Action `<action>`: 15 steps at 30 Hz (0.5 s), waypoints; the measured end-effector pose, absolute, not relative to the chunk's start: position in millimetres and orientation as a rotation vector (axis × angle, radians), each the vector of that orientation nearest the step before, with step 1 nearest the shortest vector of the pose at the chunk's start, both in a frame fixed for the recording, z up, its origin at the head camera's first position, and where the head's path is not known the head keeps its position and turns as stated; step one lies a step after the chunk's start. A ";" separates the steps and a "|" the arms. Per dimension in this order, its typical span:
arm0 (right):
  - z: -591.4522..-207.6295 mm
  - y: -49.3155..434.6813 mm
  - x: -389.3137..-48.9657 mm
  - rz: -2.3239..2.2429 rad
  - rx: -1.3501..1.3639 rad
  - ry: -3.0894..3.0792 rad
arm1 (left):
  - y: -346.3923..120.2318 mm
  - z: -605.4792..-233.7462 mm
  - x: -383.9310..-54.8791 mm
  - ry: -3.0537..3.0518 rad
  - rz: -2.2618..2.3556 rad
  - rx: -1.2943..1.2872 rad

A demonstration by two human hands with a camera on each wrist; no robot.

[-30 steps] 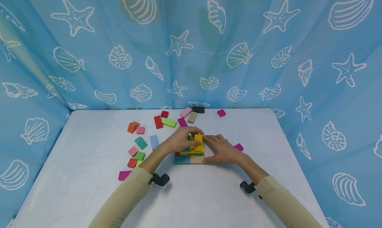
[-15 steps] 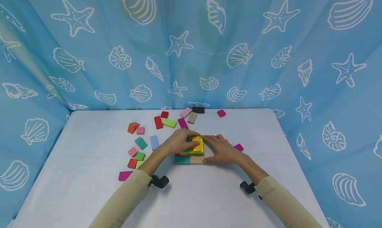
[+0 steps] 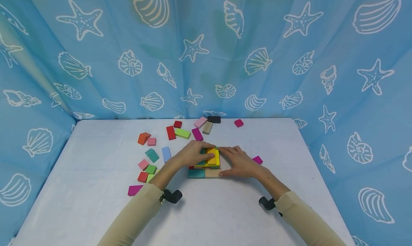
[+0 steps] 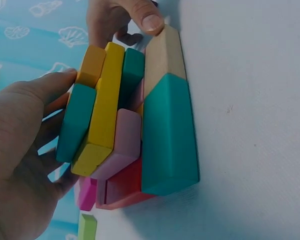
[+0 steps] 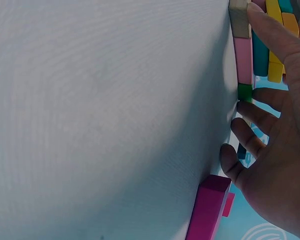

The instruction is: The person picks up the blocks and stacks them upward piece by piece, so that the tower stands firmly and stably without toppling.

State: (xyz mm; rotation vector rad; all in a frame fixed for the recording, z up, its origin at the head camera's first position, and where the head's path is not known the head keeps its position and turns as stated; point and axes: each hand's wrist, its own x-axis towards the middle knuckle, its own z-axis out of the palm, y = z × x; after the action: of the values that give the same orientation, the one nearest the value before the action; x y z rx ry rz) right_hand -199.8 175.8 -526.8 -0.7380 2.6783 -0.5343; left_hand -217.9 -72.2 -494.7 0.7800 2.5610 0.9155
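A layered stack of coloured wooden blocks stands mid-table, with a teal block point(image 4: 170, 135) and a beige block point(image 4: 164, 55) along its near bottom edge. Over its top my left hand point(image 3: 194, 153) pinches an orange-yellow block point(image 4: 90, 66), thumb in front and fingers behind. That block lies on a long yellow block point(image 4: 106, 105), beside a teal block point(image 4: 76, 122). At the stack's right end my right hand point(image 3: 239, 162) touches it, thumb on the beige block's corner and fingers spread toward the far side, near a pink block point(image 5: 243, 60) and a green block point(image 5: 244, 92).
Loose blocks lie left of the stack, among them a blue one point(image 3: 166, 153) and an orange one point(image 3: 143, 138). Behind it are a black block point(image 3: 214, 119) and a tan one point(image 3: 207, 127). A magenta block point(image 3: 258, 160) lies beyond the right hand. A blue curtain point(image 3: 206, 60) hangs behind.
The left hand has lowered the orange-yellow block from upright to lying flat on the stack's top, then stayed almost still. The right hand has kept its place.
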 end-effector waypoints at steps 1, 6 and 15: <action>-527.0 176.0 -199.9 -0.535 -0.740 2.679 | -72.3 -494.9 -218.0 2.559 0.917 0.779; -526.6 176.4 -200.2 -0.532 -0.746 2.675 | -72.8 -496.9 -218.5 2.561 0.924 0.775; -525.6 175.9 -200.1 -0.533 -0.747 2.669 | -74.8 -497.3 -218.5 2.551 0.949 0.789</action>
State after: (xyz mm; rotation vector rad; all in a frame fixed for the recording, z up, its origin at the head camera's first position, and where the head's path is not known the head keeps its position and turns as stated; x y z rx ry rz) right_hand -200.1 175.9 -525.6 -0.7471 2.6691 -0.5329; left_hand -218.5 -74.8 -497.3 0.7888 2.5505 0.9494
